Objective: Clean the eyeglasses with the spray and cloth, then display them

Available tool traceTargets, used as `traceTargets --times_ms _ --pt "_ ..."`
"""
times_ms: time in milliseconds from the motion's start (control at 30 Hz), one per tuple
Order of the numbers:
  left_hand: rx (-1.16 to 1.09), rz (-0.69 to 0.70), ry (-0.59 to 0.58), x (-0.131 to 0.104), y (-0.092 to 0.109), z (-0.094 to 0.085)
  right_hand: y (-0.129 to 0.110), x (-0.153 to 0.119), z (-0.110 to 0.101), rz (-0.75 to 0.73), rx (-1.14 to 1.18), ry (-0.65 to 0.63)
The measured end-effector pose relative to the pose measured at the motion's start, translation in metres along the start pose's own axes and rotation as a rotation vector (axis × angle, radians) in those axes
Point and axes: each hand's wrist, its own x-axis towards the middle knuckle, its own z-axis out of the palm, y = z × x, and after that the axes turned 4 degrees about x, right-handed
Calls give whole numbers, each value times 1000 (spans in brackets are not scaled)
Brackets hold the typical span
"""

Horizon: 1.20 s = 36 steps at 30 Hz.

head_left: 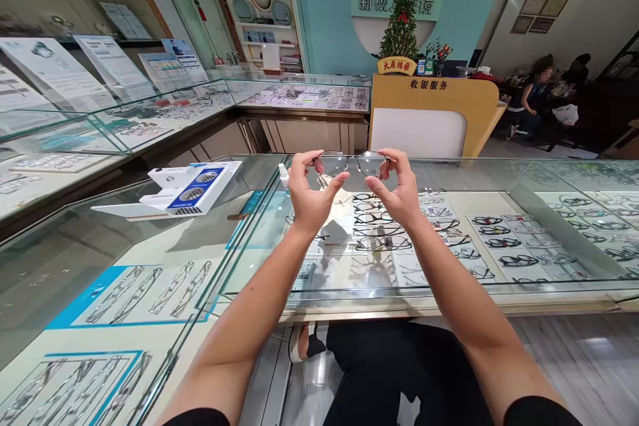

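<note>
A pair of thin-rimmed glasses is held up level above the glass display counter. My left hand pinches its left side between thumb and fingers. On the opposite side, my right hand grips the frame the same way. Both clear lenses show between the hands. Behind my left hand stands a small white bottle, and a pale cloth lies partly hidden beyond the fingers. Rows of eyeglass frames rest inside the counter below.
An open white and blue box sits on the left glass case. More frames lie in the case at right. Farther back are a yellow reception desk, a plant and two seated people.
</note>
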Motion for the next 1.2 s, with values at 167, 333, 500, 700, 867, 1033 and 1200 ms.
traceTargets --times_ms 167,333,500,700,867,1033,1200 --pt "-20 114 -118 51 26 -12 -16 33 -16 -118 -21 50" --pt "-2 270 -124 112 58 -23 -48 83 -37 -262 -102 89" --pt "31 264 -40 124 76 -37 -90 91 -48 -245 -225 107" --pt "25 245 -123 117 77 -47 -104 74 -53 -173 -292 82" --pt "58 258 -162 113 80 -48 -105 70 -59 -165 -329 86" --pt "60 200 -139 106 86 -44 -109 66 -63 -122 -336 93" --pt "63 175 -66 102 89 -39 -107 65 -66 -133 -318 74"
